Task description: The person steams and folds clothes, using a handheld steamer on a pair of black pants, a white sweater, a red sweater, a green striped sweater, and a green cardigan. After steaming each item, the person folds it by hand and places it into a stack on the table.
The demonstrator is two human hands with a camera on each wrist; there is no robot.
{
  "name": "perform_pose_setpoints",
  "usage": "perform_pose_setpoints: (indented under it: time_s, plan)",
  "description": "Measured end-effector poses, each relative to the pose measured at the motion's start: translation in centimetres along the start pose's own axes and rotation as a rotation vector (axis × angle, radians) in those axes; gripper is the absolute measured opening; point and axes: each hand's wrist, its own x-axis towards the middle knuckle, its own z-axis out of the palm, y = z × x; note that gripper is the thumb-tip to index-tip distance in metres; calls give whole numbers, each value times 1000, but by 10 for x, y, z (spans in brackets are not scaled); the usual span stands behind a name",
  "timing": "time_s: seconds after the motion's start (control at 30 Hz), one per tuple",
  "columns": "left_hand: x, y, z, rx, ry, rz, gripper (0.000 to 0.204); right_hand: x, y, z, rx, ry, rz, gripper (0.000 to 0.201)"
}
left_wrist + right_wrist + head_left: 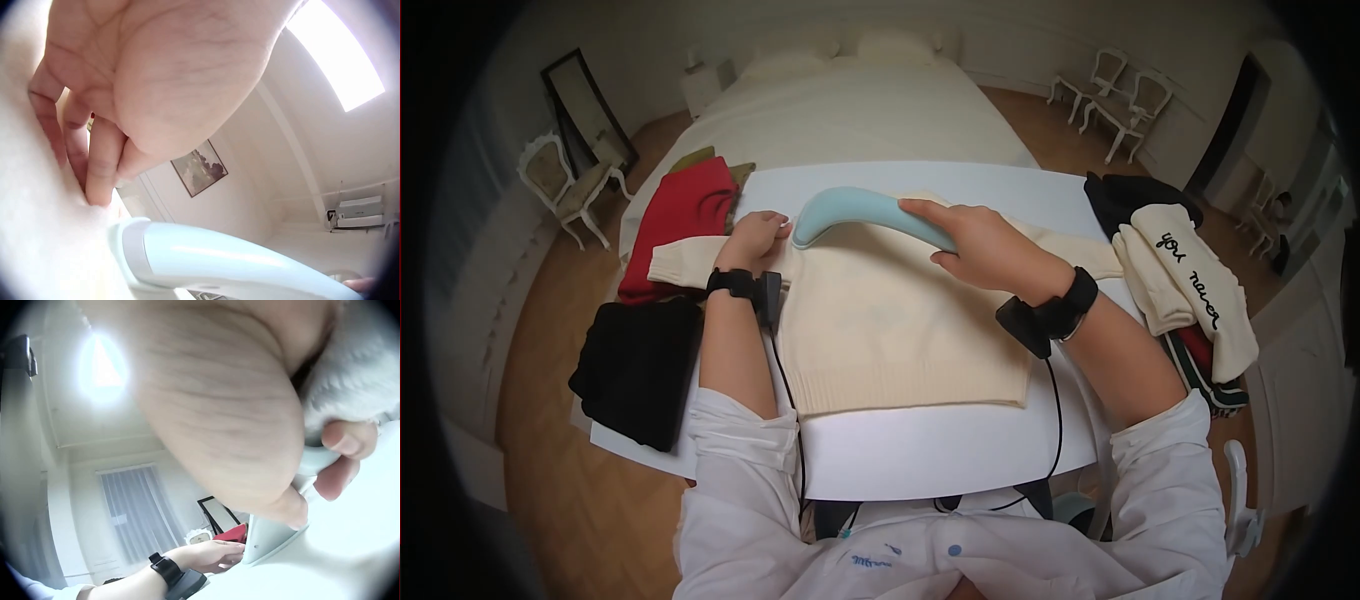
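A cream knitted sweater [880, 330] lies spread on the white table. My right hand [985, 245] grips the handle of a light blue curved device [850, 205], whose head rests at the sweater's left shoulder. Beside that head, my left hand [755, 240] pinches the sweater where the sleeve [685, 262] joins. In the left wrist view the fingertips [100, 194] press together on the fabric, close to the device [206, 256]. The right wrist view shows my right hand [231, 419] around the device [265, 537], with part of the grip hidden by the palm.
Folded black clothing [640, 370] and a red garment [685, 210] lie at the table's left. At the right are a cream garment with black lettering [1190, 290] and a black one [1135, 200]. A bed [880, 110] stands behind the table [960, 450]. Cables hang from both wrists.
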Motion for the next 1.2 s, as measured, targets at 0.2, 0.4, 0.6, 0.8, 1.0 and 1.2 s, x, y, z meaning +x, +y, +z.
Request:
perform_pose_setpoints:
  time_s: [0.2,0.4,0.6,0.8,1.0,1.2]
  plan:
    - [-7,7,1,29,-6,-12,28,-12,-6,-7,-42,-11,-6,74]
    - [5,-4,-4,14,-100,-43,26,-67,-14,-51,-50,-117,-14,77]
    - [6,-5,-1,115,-29,0,25,-107,-16,-88,-99,-222,-35,78]
    - [2,0,-3,54,-70,-54,25,-94,-20,-72,-37,-215,-55,78]
    - [6,-9,-5,-11,-86,-13,31,-57,-11,-26,50,-121,-149,78]
    - [-15,9,-2,109,-75,10,46,-71,-17,-41,5,-176,-58,77]
